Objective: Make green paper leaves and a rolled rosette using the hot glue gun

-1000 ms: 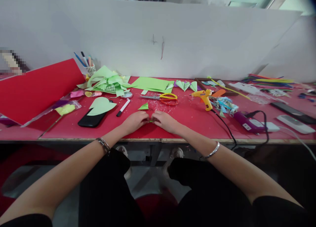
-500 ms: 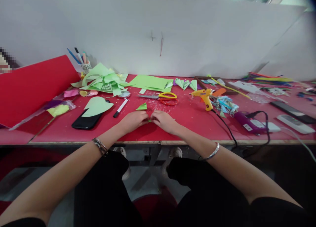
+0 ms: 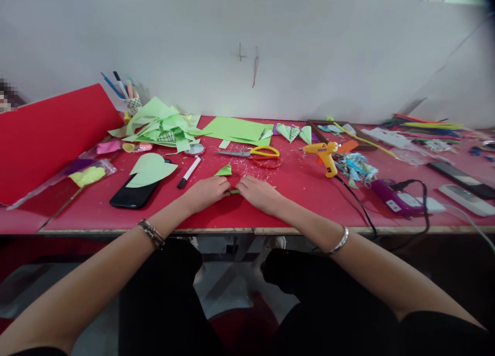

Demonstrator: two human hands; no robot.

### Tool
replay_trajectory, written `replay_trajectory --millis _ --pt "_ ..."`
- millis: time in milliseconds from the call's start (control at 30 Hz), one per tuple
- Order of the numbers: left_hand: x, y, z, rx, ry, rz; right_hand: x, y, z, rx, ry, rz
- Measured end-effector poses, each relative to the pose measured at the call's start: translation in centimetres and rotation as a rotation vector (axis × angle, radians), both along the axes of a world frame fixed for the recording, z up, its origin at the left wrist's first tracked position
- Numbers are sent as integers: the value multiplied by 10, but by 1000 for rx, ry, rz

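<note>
Close to the table's front edge, my left hand (image 3: 209, 192) and my right hand (image 3: 258, 192) are side by side, a small gap between them. Both have their fingers closed on a thin strip of green paper (image 3: 234, 192), which shows in the gap; most of it is hidden under my fingers. Just beyond my left fingertips lies a small folded green paper piece (image 3: 223, 170). Scissors (image 3: 247, 152) with yellow and red handles rest behind my hands, among tiny paper scraps. A black-capped white marker (image 3: 189, 173) lies to the left.
A black phone (image 3: 133, 193) with a green paper heart (image 3: 151, 170) on it lies left. Behind it are green paper offcuts (image 3: 164, 124) and green sheets (image 3: 235, 129). A yellow glue gun (image 3: 325, 157), its cord and a purple power socket (image 3: 396, 198) occupy the right.
My hands have moved slightly apart, and more of the green strip shows between them. The whole view has shifted slightly.
</note>
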State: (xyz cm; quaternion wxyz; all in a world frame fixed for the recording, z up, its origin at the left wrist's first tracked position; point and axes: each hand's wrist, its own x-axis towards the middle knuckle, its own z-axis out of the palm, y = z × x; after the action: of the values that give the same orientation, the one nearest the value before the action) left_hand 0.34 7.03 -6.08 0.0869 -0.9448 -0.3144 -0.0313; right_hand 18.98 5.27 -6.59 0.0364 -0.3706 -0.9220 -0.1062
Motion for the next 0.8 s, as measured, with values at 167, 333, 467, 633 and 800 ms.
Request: replay_trajectory --millis 167,333,467,633,800 --pt "1 -4 -1 28 91 47 1 7 1 -7 19 12" --pt "0 -5 6 -101 61 140 2 6 7 51 -36 90" --pt "-2 -4 17 -151 141 99 2 4 11 128 -110 166" --pt "-4 1 25 -36 232 10 1 7 15 135 -117 147" --pt "-6 8 25 123 147 -80 1 14 25 11 -115 145"
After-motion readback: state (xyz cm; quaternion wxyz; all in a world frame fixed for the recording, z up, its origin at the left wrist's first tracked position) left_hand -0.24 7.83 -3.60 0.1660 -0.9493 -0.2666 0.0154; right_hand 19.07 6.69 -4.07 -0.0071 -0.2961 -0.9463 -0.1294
